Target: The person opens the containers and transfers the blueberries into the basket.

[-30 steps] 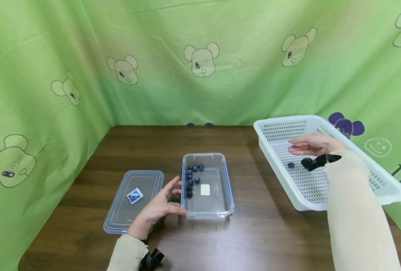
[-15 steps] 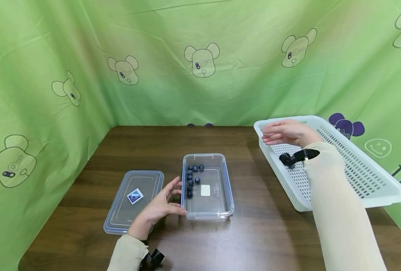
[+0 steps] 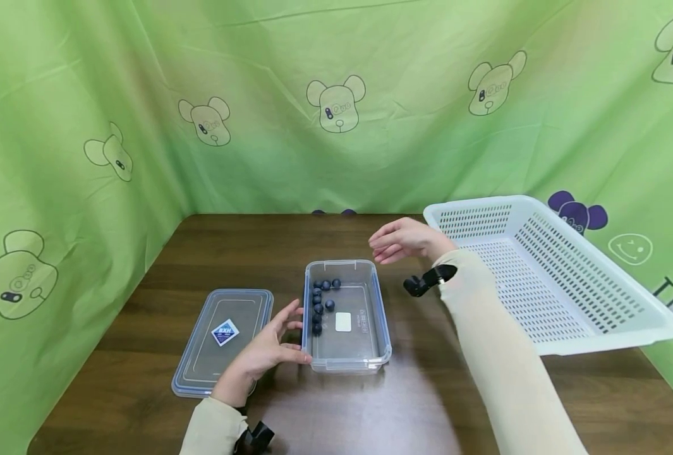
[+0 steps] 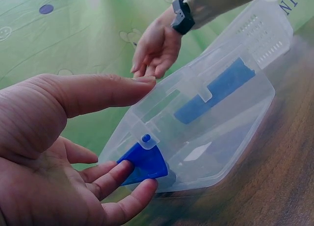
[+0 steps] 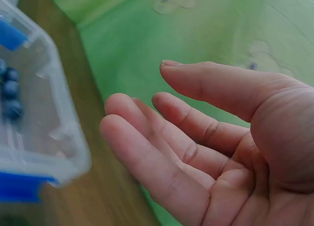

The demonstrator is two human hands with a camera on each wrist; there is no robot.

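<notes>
A clear plastic box with blue clips stands mid-table, uncovered. Several blueberries lie along its left side and far left corner. My left hand rests against the box's left wall, thumb at the near corner; in the left wrist view its fingers touch a blue clip. Just beyond the box's far right corner, my right hand is in the air with loosely bent fingers. The right wrist view shows nothing between its thumb and fingers. The lid lies flat left of the box.
A white perforated basket stands at the right; my right sleeve crosses in front of its left side and hides part of it. A green printed curtain hangs behind the wooden table.
My right hand has moved left, out of the basket and toward the box. The blueberry seen in the basket earlier is out of sight now. My left hand has stayed in place.
</notes>
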